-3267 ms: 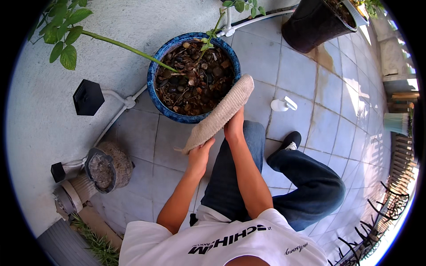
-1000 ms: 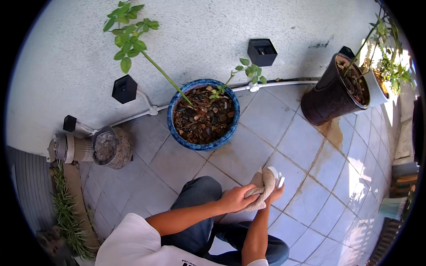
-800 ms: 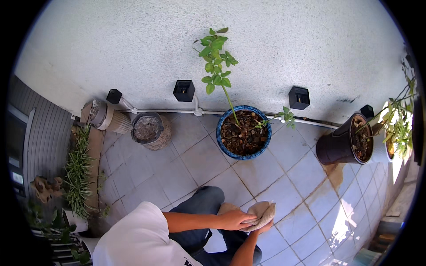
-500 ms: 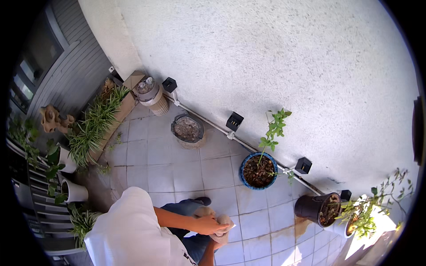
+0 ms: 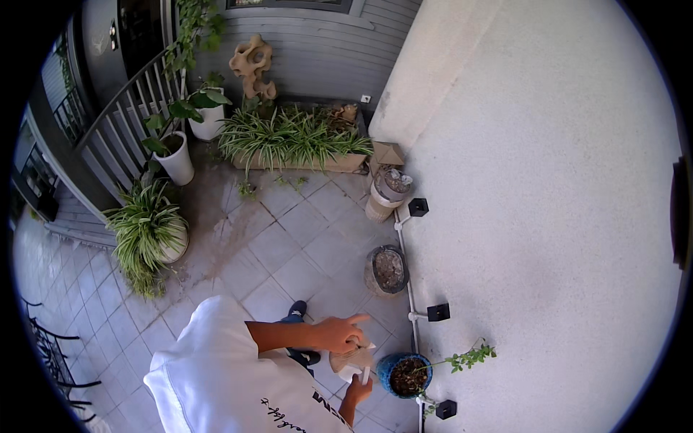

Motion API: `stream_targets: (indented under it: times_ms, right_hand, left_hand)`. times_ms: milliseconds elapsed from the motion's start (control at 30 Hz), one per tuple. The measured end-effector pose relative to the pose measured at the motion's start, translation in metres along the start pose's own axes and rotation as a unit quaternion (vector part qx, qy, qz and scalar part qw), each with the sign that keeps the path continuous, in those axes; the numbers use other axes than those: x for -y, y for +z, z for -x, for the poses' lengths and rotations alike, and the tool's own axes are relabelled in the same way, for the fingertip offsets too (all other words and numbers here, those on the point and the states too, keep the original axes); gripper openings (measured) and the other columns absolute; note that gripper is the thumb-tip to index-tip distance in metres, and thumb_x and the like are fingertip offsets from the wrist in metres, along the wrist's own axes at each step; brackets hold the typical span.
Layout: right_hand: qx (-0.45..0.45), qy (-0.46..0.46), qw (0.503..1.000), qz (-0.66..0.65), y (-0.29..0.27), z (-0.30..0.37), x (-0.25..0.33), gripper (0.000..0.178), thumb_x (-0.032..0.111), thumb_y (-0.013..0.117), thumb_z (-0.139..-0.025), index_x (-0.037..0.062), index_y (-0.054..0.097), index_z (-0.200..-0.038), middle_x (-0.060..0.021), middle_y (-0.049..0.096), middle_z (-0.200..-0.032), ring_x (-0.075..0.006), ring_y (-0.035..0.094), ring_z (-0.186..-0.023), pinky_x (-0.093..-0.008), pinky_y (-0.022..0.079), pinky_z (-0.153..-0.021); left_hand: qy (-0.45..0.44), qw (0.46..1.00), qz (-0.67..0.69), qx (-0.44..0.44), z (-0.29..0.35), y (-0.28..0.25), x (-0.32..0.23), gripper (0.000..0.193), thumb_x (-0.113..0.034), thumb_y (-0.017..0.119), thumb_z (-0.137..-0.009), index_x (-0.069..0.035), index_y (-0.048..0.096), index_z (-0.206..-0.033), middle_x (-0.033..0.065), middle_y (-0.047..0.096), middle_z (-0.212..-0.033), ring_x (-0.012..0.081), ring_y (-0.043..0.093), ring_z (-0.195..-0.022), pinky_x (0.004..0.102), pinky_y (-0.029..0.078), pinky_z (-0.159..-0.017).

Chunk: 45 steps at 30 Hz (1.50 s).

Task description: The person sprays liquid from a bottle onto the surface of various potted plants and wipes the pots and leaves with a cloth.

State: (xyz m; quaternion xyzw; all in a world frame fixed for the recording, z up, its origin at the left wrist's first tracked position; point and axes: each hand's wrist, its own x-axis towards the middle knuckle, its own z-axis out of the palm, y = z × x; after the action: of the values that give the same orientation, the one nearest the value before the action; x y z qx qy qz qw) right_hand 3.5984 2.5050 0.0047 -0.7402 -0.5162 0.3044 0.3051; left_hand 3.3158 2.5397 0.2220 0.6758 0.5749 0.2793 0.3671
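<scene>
Hands (image 5: 339, 334) (image 5: 357, 390) gripping crumpled beige cloth (image 5: 351, 358), round blue pot (image 5: 406, 374)

Around the blue pot (image 5: 406, 374) there is little room: the white wall (image 5: 548, 216) rises just behind it, with a white pipe (image 5: 413, 303) and black boxes (image 5: 437, 312) along its foot. Both hands, left (image 5: 338, 335) and right (image 5: 357, 390), with the folded cloth (image 5: 351, 359), crowd the pot's near side. Farther from it along the wall stands a grey stone pot (image 5: 388, 270) (close against the pipe). The tiled floor (image 5: 281, 245) beyond that lies open as far as the long planter (image 5: 292, 148).
</scene>
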Motion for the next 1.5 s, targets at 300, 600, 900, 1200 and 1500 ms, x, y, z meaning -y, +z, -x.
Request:
stream_targets:
  times_ms: [300, 600, 900, 1200, 1500]
  right_hand:
    - [0.206, -0.261, 0.939, 0.089, 0.116, 0.013, 0.208, 0.042, 0.019, 0.080, -0.070, 0.0004, 0.069, -0.106, -0.0207, 0.069, -0.097, -0.0368, 0.066, -0.085, -0.0457, 0.051, -0.079]
    - [0.486, -0.328, 0.810, 0.020, 0.265, 0.204, 0.421, 0.033, 0.022, 0.077, -0.079, -0.0020, 0.067, -0.100, -0.0077, 0.067, -0.082, -0.0143, 0.060, -0.068, -0.0297, 0.048, -0.061]
    - [0.576, -0.475, 0.660, -0.081, 0.282, 0.350, 0.575, 0.037, 0.021, 0.078, -0.080, -0.0035, 0.065, -0.103, -0.0059, 0.066, -0.090, -0.0121, 0.060, -0.081, -0.0277, 0.048, -0.071]
    - [0.808, -0.412, 0.418, -0.050, 0.371, 0.371, 0.646, 0.068, 0.025, 0.073, -0.084, -0.0025, 0.044, -0.139, -0.0152, 0.051, -0.136, -0.0240, 0.050, -0.123, -0.0350, 0.040, -0.102]
    - [0.830, -0.356, 0.420, -0.087, 0.497, 0.323, 0.702, 0.043, 0.019, 0.074, -0.084, 0.0043, 0.056, -0.120, -0.0061, 0.060, -0.113, -0.0117, 0.056, -0.093, -0.0290, 0.048, -0.083]
  left_hand:
    - [-0.205, 0.960, 0.065, -0.180, 0.182, -0.119, 0.080, 0.032, -0.041, 0.061, -0.085, -0.014, 0.066, -0.101, 0.0088, 0.071, -0.091, 0.0297, 0.067, -0.088, 0.0411, 0.052, -0.071]
    - [-0.376, 0.871, 0.068, -0.308, 0.333, -0.190, 0.163, 0.081, -0.057, 0.063, -0.084, -0.013, 0.035, -0.145, 0.0159, 0.070, -0.094, 0.0356, 0.067, -0.086, 0.0457, 0.053, -0.076]
    - [-0.421, 0.787, 0.021, -0.451, 0.400, -0.246, 0.196, 0.096, -0.056, 0.073, -0.074, -0.014, 0.030, -0.149, 0.0259, 0.062, -0.118, 0.0403, 0.066, -0.094, 0.0451, 0.054, -0.082]
    - [-0.344, 0.784, 0.209, -0.472, 0.420, -0.289, 0.234, 0.082, -0.049, 0.081, -0.068, -0.003, 0.051, -0.130, 0.0206, 0.069, -0.106, 0.0368, 0.068, -0.094, 0.0414, 0.052, -0.085]
    - [-0.394, 0.782, 0.189, -0.444, 0.355, -0.407, 0.280, 0.078, -0.053, 0.080, -0.066, -0.001, 0.057, -0.121, 0.0242, 0.069, -0.100, 0.0400, 0.067, -0.092, 0.0433, 0.052, -0.083]
